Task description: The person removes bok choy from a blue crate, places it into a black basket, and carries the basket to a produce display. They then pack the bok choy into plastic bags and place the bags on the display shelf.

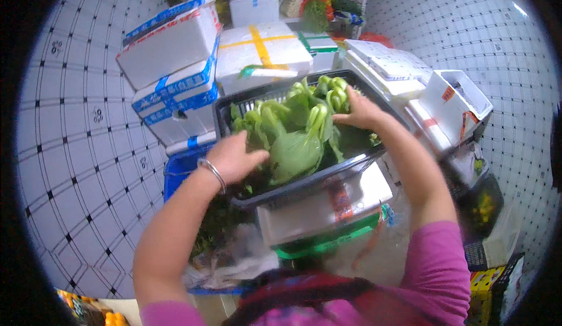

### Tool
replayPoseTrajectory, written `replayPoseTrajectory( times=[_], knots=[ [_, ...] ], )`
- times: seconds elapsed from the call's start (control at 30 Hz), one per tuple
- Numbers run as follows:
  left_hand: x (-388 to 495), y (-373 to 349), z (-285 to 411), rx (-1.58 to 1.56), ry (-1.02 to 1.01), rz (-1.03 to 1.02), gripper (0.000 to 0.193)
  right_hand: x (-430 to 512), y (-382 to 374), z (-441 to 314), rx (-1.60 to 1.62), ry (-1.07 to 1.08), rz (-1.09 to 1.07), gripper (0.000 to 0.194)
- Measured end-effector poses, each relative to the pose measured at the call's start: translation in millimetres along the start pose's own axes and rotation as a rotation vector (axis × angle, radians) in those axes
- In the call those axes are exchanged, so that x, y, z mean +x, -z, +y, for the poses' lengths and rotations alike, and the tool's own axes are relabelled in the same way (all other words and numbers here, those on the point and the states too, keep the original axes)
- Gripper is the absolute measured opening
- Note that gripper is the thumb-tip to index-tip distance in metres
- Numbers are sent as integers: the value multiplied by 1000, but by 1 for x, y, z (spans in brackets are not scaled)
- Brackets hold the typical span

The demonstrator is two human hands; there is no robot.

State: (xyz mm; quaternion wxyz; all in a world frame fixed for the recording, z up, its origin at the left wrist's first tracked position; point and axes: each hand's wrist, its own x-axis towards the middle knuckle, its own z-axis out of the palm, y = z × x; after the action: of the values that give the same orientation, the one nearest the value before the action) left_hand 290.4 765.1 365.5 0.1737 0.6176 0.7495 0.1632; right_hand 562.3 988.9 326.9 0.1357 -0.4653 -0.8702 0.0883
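Before me a black plastic crate (pixel 303 185) holds a heap of leafy bok choy (pixel 296 154), green leaves spread and pale stems turned upward. My left hand (pixel 235 157), with a silver bangle (pixel 211 172) at the wrist, reaches over the crate's left side. Its thumb is apart from the fingers beside the greens, and whether it touches them I cannot tell. At the right end of the heap, my right hand (pixel 362 110) rests its spread fingers against a bunch of the stems. Dark crate floor shows to the right of the leaves.
A taped foam box (pixel 325 203) with a green edge sits below the crate. Stacked foam boxes (pixel 171 45) stand at left, and a yellow-taped one (pixel 263 51) behind. An open foam box (pixel 459 97) is at right. Shelves (pixel 290 18) with vegetables line the back; a tiled wall (pixel 79 141) rises at left.
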Motion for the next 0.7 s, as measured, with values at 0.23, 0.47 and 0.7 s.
replayPoseTrajectory(
  times=[0.23, 0.47, 0.7],
  knots=[
    [-54, 41, -52, -250, -127, 471, 32, -31, 56, -11, 214, -119, 64, 78],
    [-170, -17, -214, -320, 463, 433, 39, -159, -14, -90, 308, 389, 714, 24],
    [-294, -155, -336, 32, 607, -265, 66, -237, -217, -243, 411, 560, -322, 32]
  ],
)
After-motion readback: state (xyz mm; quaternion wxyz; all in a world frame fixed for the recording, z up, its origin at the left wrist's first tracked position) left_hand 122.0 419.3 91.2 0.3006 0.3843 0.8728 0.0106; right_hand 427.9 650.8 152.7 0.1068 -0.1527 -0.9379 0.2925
